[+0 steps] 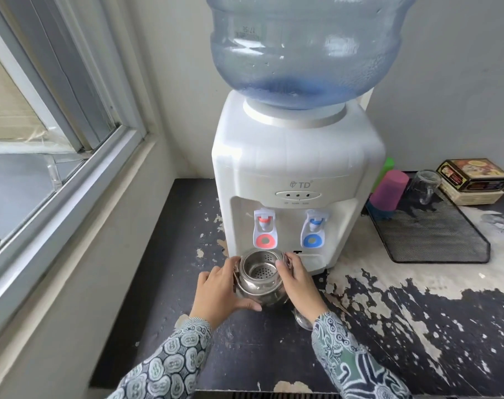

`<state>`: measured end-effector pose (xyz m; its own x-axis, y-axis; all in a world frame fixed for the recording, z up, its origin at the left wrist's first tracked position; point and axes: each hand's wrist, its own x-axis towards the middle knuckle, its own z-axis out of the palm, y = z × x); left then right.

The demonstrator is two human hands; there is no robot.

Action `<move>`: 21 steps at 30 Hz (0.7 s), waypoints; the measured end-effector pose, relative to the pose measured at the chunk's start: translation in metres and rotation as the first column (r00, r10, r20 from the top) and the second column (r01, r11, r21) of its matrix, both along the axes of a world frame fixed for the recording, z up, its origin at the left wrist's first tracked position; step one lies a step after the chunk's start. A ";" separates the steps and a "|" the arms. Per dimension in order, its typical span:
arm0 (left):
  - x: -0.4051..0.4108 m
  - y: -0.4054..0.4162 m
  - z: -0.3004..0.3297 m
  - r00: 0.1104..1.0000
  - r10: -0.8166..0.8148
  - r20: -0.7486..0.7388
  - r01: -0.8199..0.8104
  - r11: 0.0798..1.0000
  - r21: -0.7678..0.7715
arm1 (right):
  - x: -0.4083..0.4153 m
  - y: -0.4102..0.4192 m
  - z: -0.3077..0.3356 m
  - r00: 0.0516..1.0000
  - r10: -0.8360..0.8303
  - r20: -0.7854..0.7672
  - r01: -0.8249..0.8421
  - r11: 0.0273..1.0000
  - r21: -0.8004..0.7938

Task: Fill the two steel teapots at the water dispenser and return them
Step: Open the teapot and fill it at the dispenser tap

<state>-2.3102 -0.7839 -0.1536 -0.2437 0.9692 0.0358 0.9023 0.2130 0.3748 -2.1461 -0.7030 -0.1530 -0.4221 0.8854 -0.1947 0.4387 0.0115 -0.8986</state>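
Note:
A steel teapot (259, 279) with its lid off and a perforated strainer inside stands on the counter below the red tap (264, 223) of the white water dispenser (296, 168). My left hand (220, 292) grips its left side, thumb under the body. My right hand (298, 280) holds its right side near the handle mount. A shiny steel piece (302, 319), perhaps the lid, lies on the counter just under my right wrist. Only one teapot is in view.
The blue tap (314, 226) is to the right of the red one. A black mesh tray (429, 228) holds a pink cup (387, 191) and a glass jar (425, 185). Boxes (473, 175) sit at the far right. A window (43, 125) lines the left wall. The worn black counter (389, 326) stretches right.

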 end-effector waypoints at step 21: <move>-0.018 0.047 0.020 0.997 0.021 0.080 -0.003 0.974 -0.227 | -0.035 0.014 0.010 0.983 -0.184 -0.007 0.182 0.960 0.212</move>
<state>-2.3279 -0.7367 -0.1336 -0.2484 0.9467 -0.2052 0.8674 0.3116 0.3880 -2.1815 -0.6895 -0.1426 -0.2478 0.9688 0.0003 0.4621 0.1185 -0.8789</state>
